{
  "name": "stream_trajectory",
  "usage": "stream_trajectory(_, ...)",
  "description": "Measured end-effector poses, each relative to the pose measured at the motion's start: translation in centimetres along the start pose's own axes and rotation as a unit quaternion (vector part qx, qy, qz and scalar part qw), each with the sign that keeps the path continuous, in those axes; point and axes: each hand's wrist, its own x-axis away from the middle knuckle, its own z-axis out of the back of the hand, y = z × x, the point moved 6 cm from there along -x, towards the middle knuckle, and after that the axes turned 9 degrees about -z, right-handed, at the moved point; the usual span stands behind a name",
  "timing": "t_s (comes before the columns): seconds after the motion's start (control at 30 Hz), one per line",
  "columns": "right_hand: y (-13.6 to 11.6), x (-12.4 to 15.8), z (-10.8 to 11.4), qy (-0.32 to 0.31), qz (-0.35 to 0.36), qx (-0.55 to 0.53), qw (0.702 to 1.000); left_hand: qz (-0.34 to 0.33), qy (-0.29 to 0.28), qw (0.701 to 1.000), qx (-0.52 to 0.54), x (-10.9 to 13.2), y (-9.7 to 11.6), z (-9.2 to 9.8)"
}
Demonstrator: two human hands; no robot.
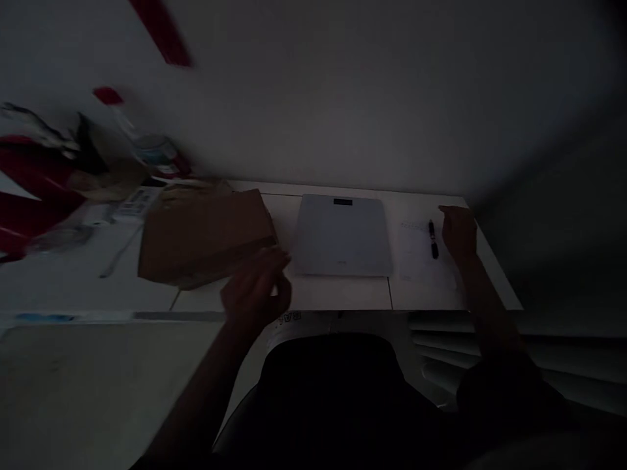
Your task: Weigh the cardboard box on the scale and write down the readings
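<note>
The picture is dark and partly blurred. My left hand (257,285) hovers at the right front end of a brown cardboard box (206,238). Its fingers are loosely curled, with a gap between thumb and forefinger and nothing visible between them. To the right of the box, a flat pale scale (341,238) with a small dark display (343,202) lies on the white table (343,295). My right hand (459,234) is over the table's right end, one finger stretched leftward, holding nothing that shows. Beside it a black pen (433,239) lies on a sheet of paper (414,251) with faint writing.
A clear bottle with a red cap (108,96) and a can-like container (159,155) stand behind the box. Red material (34,183) and blurred clutter crowd the left. A pale wall (343,111) rises behind the table. Grey ridged shapes (445,343) lie below its right front edge.
</note>
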Motion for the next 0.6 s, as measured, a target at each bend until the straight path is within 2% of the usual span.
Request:
stream_trajectory(0.07,-3.9,0.0,0.9,0.025,0.03,-0.064,0.997,0.064,0.021,0.997,-0.032,1.7,-2.8,2.5)
stream_trajectory(0.17,-10.9,0.3,1.1,0.019,0.064,-0.14,0.988,0.17,0.062,0.98,-0.08,4.4,-6.9,6.0)
stream_trajectory(0.3,-20.7,0.7,-0.2,-0.021,0.104,-0.213,0.971,0.265,0.113,0.955,-0.067,7.6,-11.5,8.5)
stream_trajectory(0.37,-25.1,0.8,-2.3,-0.108,0.086,-0.352,0.926,0.303,0.133,0.943,-0.027,9.1,-13.5,8.7)
stream_trajectory(0.43,-28.9,1.0,-5.2,-0.197,0.045,-0.444,0.873,0.357,0.161,0.92,0.026,10.8,-15.5,8.4)
stream_trajectory(0.53,-33.3,1.7,-10.3,-0.293,-0.057,-0.516,0.803,0.445,0.198,0.869,0.089,13.4,-18.2,7.3)
stream_trajectory(0.6,-35.4,2.5,-13.1,-0.339,-0.112,-0.523,0.774,0.492,0.19,0.841,0.12,14.9,-19.5,6.2)
